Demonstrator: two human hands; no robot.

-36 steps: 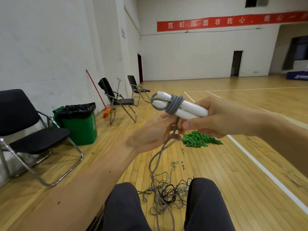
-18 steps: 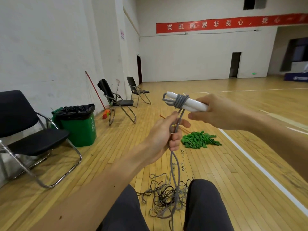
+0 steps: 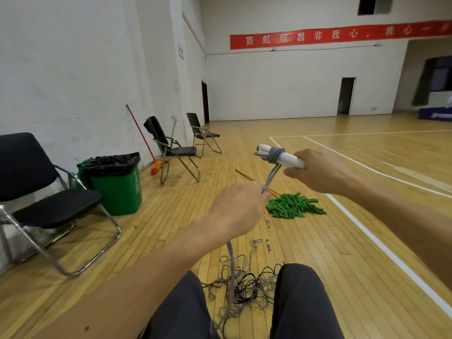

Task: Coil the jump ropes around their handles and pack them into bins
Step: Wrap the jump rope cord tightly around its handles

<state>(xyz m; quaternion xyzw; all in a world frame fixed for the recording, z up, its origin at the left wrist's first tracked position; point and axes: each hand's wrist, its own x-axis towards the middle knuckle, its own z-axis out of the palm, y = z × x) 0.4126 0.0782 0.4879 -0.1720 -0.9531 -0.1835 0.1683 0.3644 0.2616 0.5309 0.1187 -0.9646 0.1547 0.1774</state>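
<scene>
The right hand (image 3: pixel 320 171) is gripping the two white handles (image 3: pixel 291 160) at 1 o'clock, fingers curled round them, with grey coils wound near their far end. The left hand (image 3: pixel 241 209) is closing round the grey rope (image 3: pixel 270 177) just below, and the rope is running taut between the two. Open wooden floor (image 3: pixel 342 241) is stretching toward 12 and 2 o'clock. A black chair (image 3: pixel 36 192) and a green bin (image 3: pixel 117 189) are crowding 9 to 10 o'clock. A tangle of ropes (image 3: pixel 244 285) is lying between the knees at 6 o'clock. Against half a second earlier, the left hand is sitting lower and the span of rope is longer.
</scene>
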